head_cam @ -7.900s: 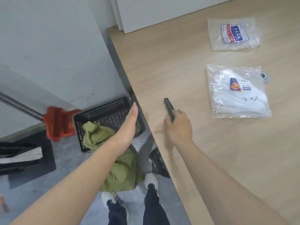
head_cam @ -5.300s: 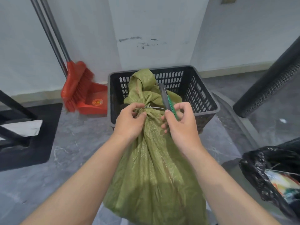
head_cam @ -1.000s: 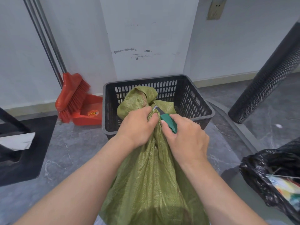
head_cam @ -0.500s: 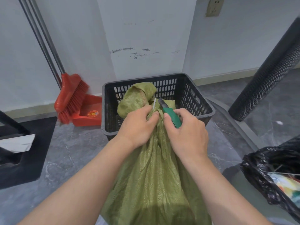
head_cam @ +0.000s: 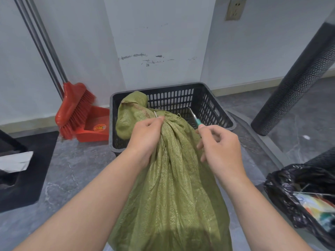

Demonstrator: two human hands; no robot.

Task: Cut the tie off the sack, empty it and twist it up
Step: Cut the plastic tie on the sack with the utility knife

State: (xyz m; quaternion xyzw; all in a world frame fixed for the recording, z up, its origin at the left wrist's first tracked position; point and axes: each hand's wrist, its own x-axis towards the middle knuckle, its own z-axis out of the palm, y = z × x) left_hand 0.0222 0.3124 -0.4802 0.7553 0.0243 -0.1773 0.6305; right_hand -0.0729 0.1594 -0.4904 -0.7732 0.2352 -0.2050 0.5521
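A green woven sack [head_cam: 174,187] stands on the floor between my arms, its gathered top flopping over the rim of a black plastic crate [head_cam: 213,113]. My left hand [head_cam: 146,140] grips the sack's neck, and a short white end of the tie [head_cam: 155,114] sticks up by my fingertips. My right hand [head_cam: 219,151] is a little to the right of the neck, off the sack, holding a green-handled utility knife [head_cam: 194,117] with its blade pointing up over the crate.
A red broom [head_cam: 72,109] and dustpan [head_cam: 94,125] lean on the wall at the left. A black mesh post [head_cam: 297,77] slants at the right. A bin lined with a black bag [head_cam: 304,194] sits at the lower right. A black stand [head_cam: 21,169] is at the left.
My right hand has drawn the knife to the right, away from the sack's neck, where it was pressed half a second ago. The left hand has kept its grip on the neck.
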